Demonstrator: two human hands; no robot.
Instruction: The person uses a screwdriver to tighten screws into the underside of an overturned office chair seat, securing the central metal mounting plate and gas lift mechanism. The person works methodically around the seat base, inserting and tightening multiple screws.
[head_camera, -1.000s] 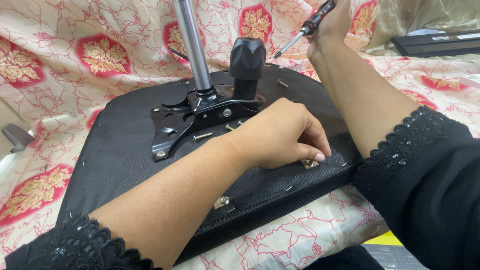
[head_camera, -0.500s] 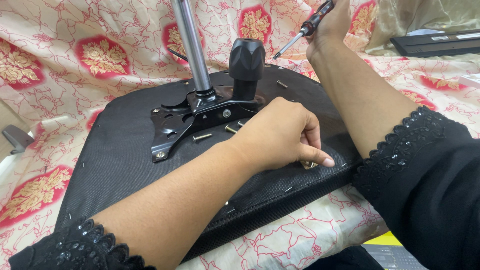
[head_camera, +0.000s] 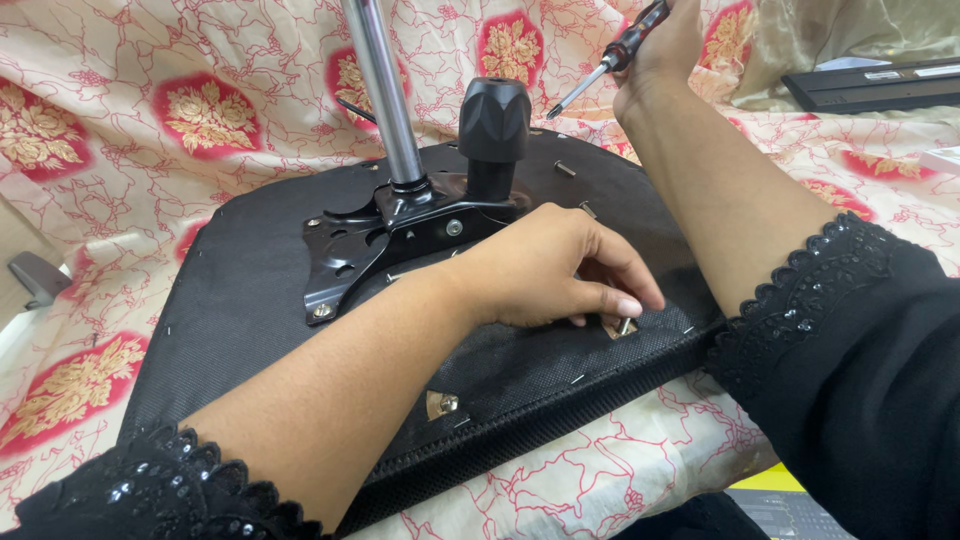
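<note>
Left hand (head_camera: 545, 265) pinching a bolt (head_camera: 623, 325) upright at seat (head_camera: 250, 300) edge; right hand (head_camera: 665, 45), at one o'clock, clenched on screwdriver (head_camera: 615, 62), tip pointing seven o'clock.

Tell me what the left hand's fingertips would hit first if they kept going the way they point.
Probably the small bolt at the seat's edge hole: the left hand has its fingertips right at it, on the upturned black seat base. Contact can't be confirmed.
</note>
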